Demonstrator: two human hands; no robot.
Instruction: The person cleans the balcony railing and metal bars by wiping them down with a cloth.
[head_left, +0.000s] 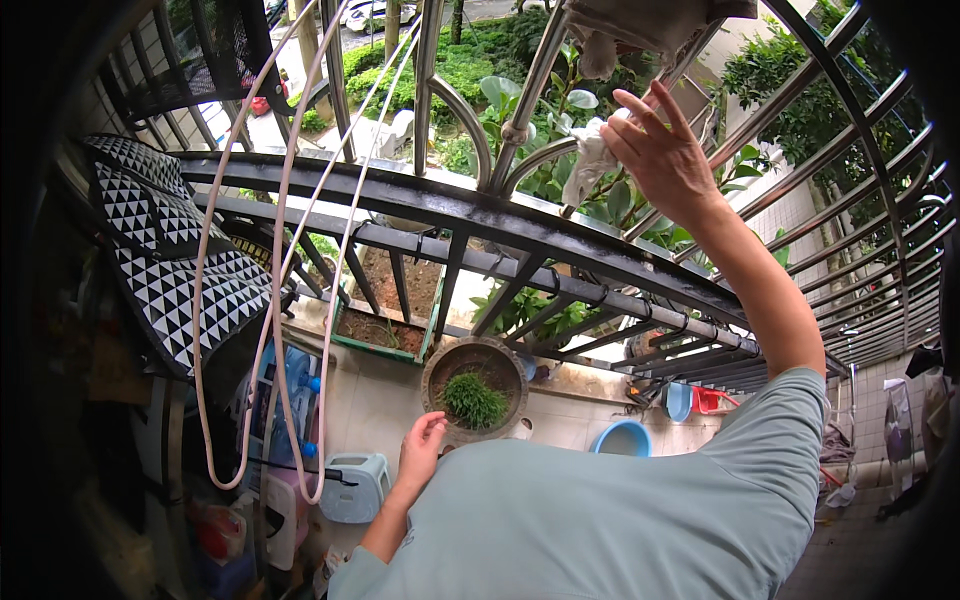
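My right hand (660, 154) is raised at the window guard and grips a crumpled white cloth (589, 161). The cloth lies against a curved stainless steel bar (541, 156), its loose end hanging down. Two fingers of that hand stick up, clear of the cloth. Just above them hangs a greyish fabric item (645, 26), cut off by the top edge. Low in front of my body, my left hand (421, 450) is loosely curled with nothing seen in it. Below it in the view stands a round planter (435, 375) with green grass-like shoots (474, 400).
A black metal railing (420, 199) crosses in front of me. Looped pale hoses or cords (281, 225) hang at left, beside a triangle-patterned bag (187, 292). On the floor are a stool (356, 487) and a blue basin (624, 435). A soil-filled trough (386, 330) sits beyond the railing.
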